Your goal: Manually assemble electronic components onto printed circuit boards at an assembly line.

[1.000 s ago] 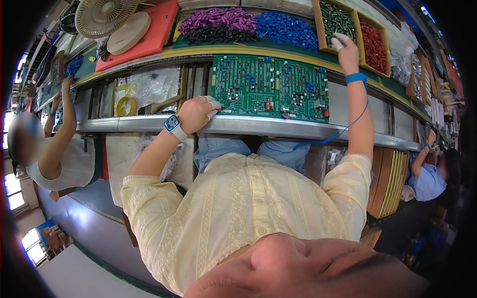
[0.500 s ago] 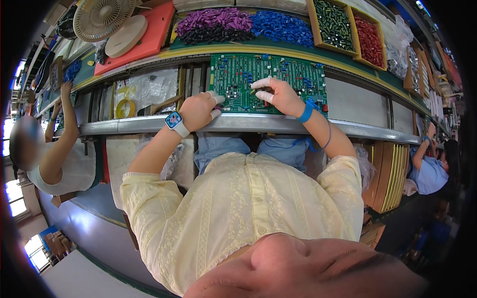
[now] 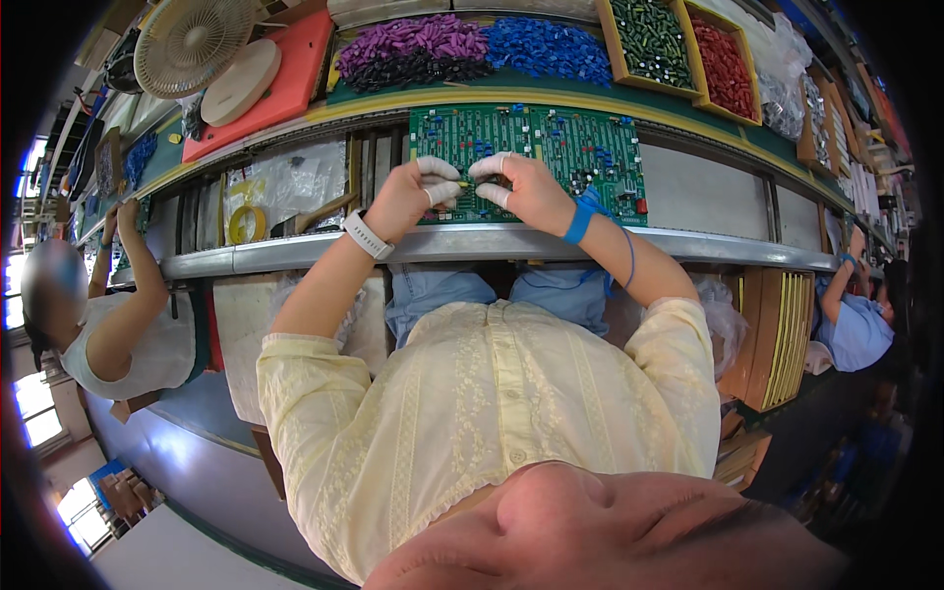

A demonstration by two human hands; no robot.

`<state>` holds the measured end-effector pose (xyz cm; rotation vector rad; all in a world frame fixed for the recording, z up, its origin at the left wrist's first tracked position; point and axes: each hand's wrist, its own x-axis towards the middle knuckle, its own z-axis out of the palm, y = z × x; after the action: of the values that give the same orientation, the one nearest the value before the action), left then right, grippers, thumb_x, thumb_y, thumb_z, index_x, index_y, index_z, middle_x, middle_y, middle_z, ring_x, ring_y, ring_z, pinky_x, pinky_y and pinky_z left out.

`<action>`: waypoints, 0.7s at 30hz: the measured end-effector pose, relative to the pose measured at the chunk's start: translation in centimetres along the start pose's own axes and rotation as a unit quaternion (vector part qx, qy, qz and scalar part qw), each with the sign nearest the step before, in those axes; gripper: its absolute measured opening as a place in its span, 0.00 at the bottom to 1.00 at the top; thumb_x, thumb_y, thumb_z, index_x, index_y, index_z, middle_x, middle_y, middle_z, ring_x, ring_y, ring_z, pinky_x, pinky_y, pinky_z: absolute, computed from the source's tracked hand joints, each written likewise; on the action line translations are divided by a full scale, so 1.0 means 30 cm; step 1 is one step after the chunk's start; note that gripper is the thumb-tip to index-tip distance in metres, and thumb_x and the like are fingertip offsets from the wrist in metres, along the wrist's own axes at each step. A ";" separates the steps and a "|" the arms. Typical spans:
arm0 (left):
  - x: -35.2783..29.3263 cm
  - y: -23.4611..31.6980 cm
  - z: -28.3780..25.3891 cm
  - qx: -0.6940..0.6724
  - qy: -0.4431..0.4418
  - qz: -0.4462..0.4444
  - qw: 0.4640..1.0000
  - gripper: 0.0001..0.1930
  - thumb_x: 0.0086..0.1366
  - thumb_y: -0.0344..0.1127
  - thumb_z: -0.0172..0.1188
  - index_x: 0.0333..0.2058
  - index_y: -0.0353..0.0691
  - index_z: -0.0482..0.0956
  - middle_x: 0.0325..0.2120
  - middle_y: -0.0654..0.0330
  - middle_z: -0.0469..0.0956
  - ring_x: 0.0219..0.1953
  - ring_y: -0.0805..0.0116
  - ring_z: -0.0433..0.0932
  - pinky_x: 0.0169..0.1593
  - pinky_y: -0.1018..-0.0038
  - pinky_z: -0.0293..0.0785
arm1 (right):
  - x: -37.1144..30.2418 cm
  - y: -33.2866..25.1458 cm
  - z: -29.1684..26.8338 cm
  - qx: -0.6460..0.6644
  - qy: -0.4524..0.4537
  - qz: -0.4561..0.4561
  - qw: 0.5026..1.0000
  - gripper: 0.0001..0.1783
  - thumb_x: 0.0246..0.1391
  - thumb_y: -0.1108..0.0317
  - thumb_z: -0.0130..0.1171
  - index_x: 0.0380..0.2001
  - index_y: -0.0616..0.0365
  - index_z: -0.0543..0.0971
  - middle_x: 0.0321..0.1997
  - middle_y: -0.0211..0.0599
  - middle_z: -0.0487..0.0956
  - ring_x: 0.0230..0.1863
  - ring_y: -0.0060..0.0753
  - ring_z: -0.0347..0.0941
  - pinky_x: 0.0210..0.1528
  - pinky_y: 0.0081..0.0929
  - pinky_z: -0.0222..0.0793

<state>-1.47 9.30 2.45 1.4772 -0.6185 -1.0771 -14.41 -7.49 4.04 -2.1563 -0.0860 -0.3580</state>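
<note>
A green circuit board (image 3: 590, 147), crowded with small blue, white, red and black parts, lies across the rails in front of me. Over its left half my two hands face each other, white covers on their fingertips. My left hand (image 3: 413, 192) pinches a small yellow-green component (image 3: 464, 184) at its fingertips. Close beside it, my right hand (image 3: 521, 187) has curled fingers and thumb drawn together near the same part; what lies inside them is too small to make out. A blue wrist strap (image 3: 582, 218) with a cord circles my right wrist, and a white watch band (image 3: 367, 236) my left.
Behind the board lie heaps of purple parts (image 3: 423, 39), black parts (image 3: 413, 71) and blue parts (image 3: 546, 49). Boxes of green parts (image 3: 644, 41) and red parts (image 3: 723, 69) stand farther right. A fan (image 3: 192, 44) is at far left. Yellow tape (image 3: 247, 222) lies left. Co-workers sit on both sides.
My right hand has moved left across the board, and my left hand has lifted and turned inward. Their fingertips now nearly meet around the small component.
</note>
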 end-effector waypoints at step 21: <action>0.095 -0.020 -0.009 0.506 0.046 0.278 0.815 0.08 0.50 0.28 0.56 0.32 0.43 0.78 0.27 0.57 0.76 0.33 0.57 0.75 0.37 0.66 0.72 | 0.094 0.143 0.005 -0.195 -0.067 0.023 0.978 0.09 0.45 0.67 0.56 0.32 0.56 0.77 0.32 0.37 0.76 0.40 0.41 0.70 0.43 0.37 0.65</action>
<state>-0.10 7.11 1.06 2.0035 -1.5926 -0.1428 -10.85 -10.03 1.36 -2.5653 -0.0424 -0.2146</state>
